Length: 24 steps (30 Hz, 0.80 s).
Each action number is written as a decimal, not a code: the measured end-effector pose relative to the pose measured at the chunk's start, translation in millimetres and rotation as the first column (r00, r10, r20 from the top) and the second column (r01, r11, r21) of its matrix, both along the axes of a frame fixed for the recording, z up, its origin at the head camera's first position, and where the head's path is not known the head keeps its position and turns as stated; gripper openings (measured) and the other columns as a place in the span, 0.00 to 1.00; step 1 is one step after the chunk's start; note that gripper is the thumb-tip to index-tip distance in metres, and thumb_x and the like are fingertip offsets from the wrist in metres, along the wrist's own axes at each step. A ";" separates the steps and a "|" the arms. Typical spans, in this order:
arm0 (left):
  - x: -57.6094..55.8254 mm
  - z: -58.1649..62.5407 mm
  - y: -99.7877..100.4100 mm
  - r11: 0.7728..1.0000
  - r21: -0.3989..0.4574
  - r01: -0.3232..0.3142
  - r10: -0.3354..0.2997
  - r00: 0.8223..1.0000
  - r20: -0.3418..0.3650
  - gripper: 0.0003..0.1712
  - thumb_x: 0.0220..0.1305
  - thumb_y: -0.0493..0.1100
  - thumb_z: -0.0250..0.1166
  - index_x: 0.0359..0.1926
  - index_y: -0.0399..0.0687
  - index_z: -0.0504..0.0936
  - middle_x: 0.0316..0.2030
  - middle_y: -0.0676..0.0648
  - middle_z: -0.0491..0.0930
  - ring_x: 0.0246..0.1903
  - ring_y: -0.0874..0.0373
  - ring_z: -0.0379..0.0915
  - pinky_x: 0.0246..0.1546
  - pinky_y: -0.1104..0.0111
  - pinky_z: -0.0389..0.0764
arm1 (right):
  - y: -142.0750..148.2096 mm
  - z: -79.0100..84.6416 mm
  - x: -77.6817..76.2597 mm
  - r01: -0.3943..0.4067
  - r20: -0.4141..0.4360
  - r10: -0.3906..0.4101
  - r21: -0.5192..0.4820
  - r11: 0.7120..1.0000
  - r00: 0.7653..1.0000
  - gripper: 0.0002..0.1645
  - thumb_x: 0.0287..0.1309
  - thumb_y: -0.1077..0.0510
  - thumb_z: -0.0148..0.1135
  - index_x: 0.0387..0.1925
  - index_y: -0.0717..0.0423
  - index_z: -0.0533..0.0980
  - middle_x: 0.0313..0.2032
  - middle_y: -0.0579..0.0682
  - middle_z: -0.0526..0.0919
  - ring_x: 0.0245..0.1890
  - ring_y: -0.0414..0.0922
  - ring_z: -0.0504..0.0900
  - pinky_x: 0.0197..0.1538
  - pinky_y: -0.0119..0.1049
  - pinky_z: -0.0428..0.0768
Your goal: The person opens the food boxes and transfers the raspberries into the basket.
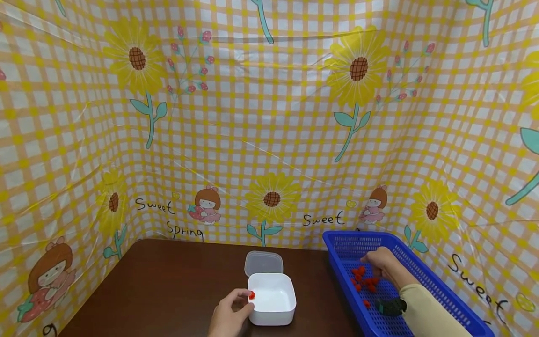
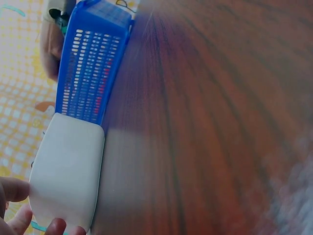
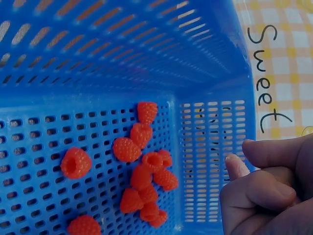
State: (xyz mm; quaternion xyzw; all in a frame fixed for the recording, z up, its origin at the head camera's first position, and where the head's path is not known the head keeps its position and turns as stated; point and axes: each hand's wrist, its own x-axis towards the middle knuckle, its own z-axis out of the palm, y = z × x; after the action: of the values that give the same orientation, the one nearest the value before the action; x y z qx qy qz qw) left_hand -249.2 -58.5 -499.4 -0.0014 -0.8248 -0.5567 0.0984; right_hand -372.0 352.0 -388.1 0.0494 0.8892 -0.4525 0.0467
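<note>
A square white plastic box stands uncovered on the table. My left hand grips its left side, with the index fingertip at the rim and other fingertips against the outer wall. A red raspberry shows right at that index fingertip; the left wrist view does not show it. Over the far part of the blue basket is my right hand, its fingers loosely bent and nothing visible in them. Several loose raspberries lie on the basket floor, most of them clustered, left of the right hand.
A translucent lid lies just behind the white box. The slotted basket has raised walls and stands at the table's right. A dark band is on the right wrist. Checked, flowered cloth encloses the dark brown table.
</note>
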 end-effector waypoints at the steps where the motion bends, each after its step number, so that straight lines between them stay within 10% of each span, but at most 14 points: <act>1: -0.2 0.0 -0.1 1.000 0.001 0.000 0.000 1.000 0.002 0.13 0.58 0.45 0.71 0.45 0.54 0.85 0.33 0.54 0.83 0.36 0.58 0.75 0.34 0.63 0.69 | -1.5 0.5 0.2 0.002 -0.006 -0.003 -0.002 1.000 1.000 0.21 0.64 0.67 0.56 0.52 0.82 0.75 0.09 0.39 0.55 0.10 0.36 0.54 0.18 0.32 0.60; 4: -0.6 -0.2 -0.3 1.000 0.001 0.001 -0.001 1.000 0.007 0.13 0.58 0.45 0.72 0.45 0.54 0.85 0.32 0.54 0.83 0.36 0.58 0.75 0.33 0.63 0.69 | -8.0 2.0 0.5 -0.004 -0.014 0.004 -0.021 1.000 1.000 0.10 0.64 0.65 0.58 0.33 0.71 0.79 0.10 0.39 0.54 0.11 0.36 0.54 0.18 0.32 0.60; 7: -0.7 0.3 -0.6 1.000 0.003 0.002 -0.002 1.000 0.011 0.13 0.58 0.45 0.72 0.45 0.53 0.84 0.32 0.54 0.82 0.35 0.58 0.74 0.33 0.63 0.68 | -19.0 5.8 0.5 -0.018 -0.018 0.017 -0.050 0.999 1.000 0.20 0.64 0.65 0.59 0.16 0.54 0.66 0.11 0.39 0.53 0.12 0.37 0.54 0.19 0.32 0.60; 15: -0.1 2.7 -0.8 1.000 0.008 0.000 0.000 1.000 0.010 0.13 0.58 0.44 0.72 0.45 0.53 0.84 0.33 0.53 0.83 0.36 0.58 0.75 0.34 0.63 0.69 | -62.0 22.9 8.7 -0.043 -0.059 0.036 -0.130 0.991 0.998 0.25 0.61 0.63 0.63 0.12 0.51 0.63 0.12 0.40 0.52 0.13 0.37 0.53 0.20 0.33 0.59; 18: 0.2 3.1 -0.7 1.000 0.008 -0.001 0.001 1.000 0.013 0.13 0.58 0.44 0.72 0.45 0.53 0.84 0.32 0.54 0.82 0.36 0.58 0.75 0.33 0.63 0.69 | -77.0 26.0 13.6 -0.067 -0.066 0.057 -0.156 0.985 0.996 0.09 0.61 0.62 0.64 0.27 0.65 0.80 0.12 0.40 0.52 0.13 0.37 0.51 0.19 0.32 0.58; 24: -0.6 3.4 -0.8 1.000 0.000 0.001 -0.001 1.000 0.025 0.13 0.58 0.45 0.72 0.45 0.54 0.84 0.32 0.54 0.82 0.35 0.58 0.74 0.34 0.63 0.68 | -102.5 27.6 20.7 -0.124 -0.071 0.111 -0.208 0.970 0.991 0.24 0.62 0.62 0.64 0.54 0.77 0.76 0.11 0.39 0.53 0.12 0.35 0.49 0.19 0.30 0.57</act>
State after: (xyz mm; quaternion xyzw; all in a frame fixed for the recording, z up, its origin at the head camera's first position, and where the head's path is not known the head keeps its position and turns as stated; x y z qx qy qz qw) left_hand -249.8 -59.3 -496.1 0.0051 -0.8259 -0.5570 0.0875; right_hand -351.3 249.6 -360.5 -0.0219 0.8381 -0.5425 0.0523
